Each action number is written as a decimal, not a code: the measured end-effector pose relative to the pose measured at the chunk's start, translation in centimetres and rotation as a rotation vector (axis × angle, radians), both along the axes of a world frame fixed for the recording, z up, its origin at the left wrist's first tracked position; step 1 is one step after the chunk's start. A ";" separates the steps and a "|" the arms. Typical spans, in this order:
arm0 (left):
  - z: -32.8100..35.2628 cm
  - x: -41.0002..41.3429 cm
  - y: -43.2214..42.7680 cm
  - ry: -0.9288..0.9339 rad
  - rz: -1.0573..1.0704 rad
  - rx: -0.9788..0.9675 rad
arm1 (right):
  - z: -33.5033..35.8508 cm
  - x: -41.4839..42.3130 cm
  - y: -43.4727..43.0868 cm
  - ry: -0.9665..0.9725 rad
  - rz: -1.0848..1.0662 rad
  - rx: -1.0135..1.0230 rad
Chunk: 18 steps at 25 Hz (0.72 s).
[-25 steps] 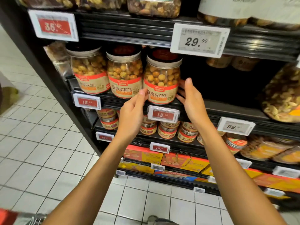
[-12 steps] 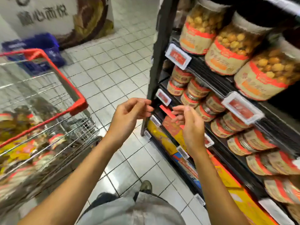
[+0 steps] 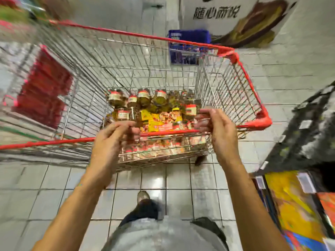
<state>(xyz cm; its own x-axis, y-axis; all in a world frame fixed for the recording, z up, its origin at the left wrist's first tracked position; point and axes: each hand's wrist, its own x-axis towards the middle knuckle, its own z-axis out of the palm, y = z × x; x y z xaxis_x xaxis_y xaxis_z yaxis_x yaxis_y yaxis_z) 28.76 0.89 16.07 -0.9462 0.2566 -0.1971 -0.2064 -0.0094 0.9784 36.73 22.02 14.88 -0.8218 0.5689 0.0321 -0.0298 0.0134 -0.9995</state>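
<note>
floor point(image 3: 54, 187): pale square tiles, glossy | blue basket point(image 3: 188, 36): on the floor, just below the poster | poster point(image 3: 235, 19): white, dark Chinese lettering, brown food picture | shelf rack point(image 3: 308, 142): dark, right edge, white price tags point(image 3: 306, 124), blurred | bottom shelf: yellow box point(image 3: 290, 211) beside orange box point(image 3: 328, 205)
</note>
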 end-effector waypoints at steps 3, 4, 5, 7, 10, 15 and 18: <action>0.3 -6.7 -6.0 -0.025 0.064 -0.078 | 0.1 -6.7 -5.2 -0.119 0.028 -0.044; 0.2 -8.6 -7.1 -0.034 0.083 -0.089 | -0.2 -8.3 -6.1 -0.153 0.046 -0.053; -0.1 -10.5 -7.8 -0.045 0.088 -0.102 | -0.5 -9.7 -6.8 -0.181 0.067 -0.060; -1.1 -14.7 -8.1 -0.081 0.060 -0.136 | -1.9 -13.3 -7.4 -0.253 0.104 -0.044; -3.3 -19.8 -6.3 -0.169 -0.012 -0.209 | -4.4 -19.1 -7.4 -0.376 0.205 0.010; -12.6 -27.0 -3.1 -0.328 -0.116 -0.483 | -14.0 -30.0 -5.1 -0.691 0.363 0.077; -21.2 -31.0 -2.4 -0.568 -0.035 -0.563 | -23.1 -35.3 -3.8 -0.992 0.404 0.115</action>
